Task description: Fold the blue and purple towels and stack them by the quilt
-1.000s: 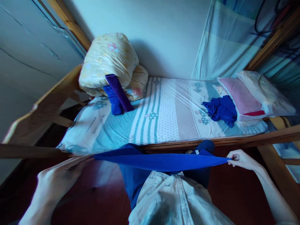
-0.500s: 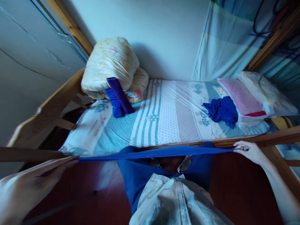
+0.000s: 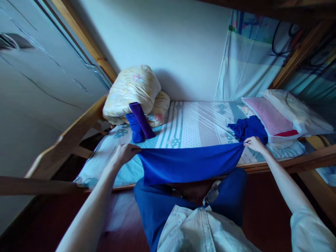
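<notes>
A blue cloth hangs stretched between my two hands, above my knees and over the front edge of the bed. My left hand pinches its upper left corner. At the upper right corner my right hand has its fingers closed on the fabric. Just behind my right hand lies a crumpled blue cloth on the bed. A purple rolled cloth and a blue folded one rest against a bundled quilt at the bed's left end.
The bed has a striped, patterned sheet. Pink and white pillows lie at its right end. A wooden rail runs along the right front, and a wooden end board stands at the left. Wooden posts and a curtain are behind.
My hands have come closer together and moved forward over the bed's edge. The blue cloth, earlier a taut narrow strip, now hangs down as a wider sheet. The view has shifted slightly.
</notes>
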The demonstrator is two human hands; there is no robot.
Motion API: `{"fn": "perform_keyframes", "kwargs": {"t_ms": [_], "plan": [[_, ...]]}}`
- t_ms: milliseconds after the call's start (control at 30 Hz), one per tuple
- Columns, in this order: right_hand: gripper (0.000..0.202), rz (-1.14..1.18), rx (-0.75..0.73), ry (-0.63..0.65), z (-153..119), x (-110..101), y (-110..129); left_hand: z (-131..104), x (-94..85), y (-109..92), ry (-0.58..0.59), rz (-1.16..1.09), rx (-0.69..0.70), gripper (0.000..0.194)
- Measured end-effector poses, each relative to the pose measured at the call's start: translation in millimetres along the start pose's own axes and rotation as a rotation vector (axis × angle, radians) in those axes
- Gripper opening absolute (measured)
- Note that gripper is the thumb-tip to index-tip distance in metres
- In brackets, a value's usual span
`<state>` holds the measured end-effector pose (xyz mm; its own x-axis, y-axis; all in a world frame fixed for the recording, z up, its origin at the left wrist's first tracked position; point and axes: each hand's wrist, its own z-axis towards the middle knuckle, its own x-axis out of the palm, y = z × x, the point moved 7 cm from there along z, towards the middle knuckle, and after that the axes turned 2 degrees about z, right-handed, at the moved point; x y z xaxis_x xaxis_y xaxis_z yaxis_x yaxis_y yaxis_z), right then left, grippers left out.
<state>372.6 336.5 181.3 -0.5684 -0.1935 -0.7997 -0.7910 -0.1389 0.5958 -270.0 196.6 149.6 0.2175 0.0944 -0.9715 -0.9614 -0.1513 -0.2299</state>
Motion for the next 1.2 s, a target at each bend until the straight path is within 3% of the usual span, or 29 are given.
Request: {"fn": "perform_keyframes", "kwargs": {"t_ms": [100,267,333,433,600,733,800,867,967,1100,1200], "plan": [[0.026,-0.095,-0.104,-0.208,31,-1,8,31,10.8,-2,-0.004,0.018,-0.149,0.028],[0.025,-0.094,-0.159,-0.414,51,5,-11,38,10.9,0,-0.307,-0.142,-0.185,0.035],[0.025,-0.085,-0.154,-0.430,52,17,-25,30,24.2,6,-0.380,-0.188,-0.163,0.040],[0.027,-0.088,-0.131,-0.414,51,44,-47,16,61.2,17,-0.373,-0.205,-0.147,0.046],[0.030,-0.181,-0.044,-0.220,46,112,-84,-11,144.8,33,-0.173,-0.152,-0.192,0.049],[0.035,-0.386,0.161,0.009,31,170,-115,-38,213.2,36,0.151,-0.033,-0.291,0.047],[0.035,-0.488,0.245,0.122,21,194,-125,-52,238.3,36,0.319,0.040,-0.354,0.043],[0.037,-0.544,0.302,0.227,11,212,-132,-61,252.7,36,0.433,0.097,-0.400,0.040],[0.039,-0.567,0.360,0.317,0,226,-139,-61,258.2,37,0.485,0.173,-0.348,0.038],[0.038,-0.577,0.409,0.342,-10,229,-145,-58,260.9,43,0.548,0.302,-0.150,0.037],[0.036,-0.587,0.423,0.365,-15,229,-145,-62,263.6,50,0.601,0.367,-0.114,0.038]]}}
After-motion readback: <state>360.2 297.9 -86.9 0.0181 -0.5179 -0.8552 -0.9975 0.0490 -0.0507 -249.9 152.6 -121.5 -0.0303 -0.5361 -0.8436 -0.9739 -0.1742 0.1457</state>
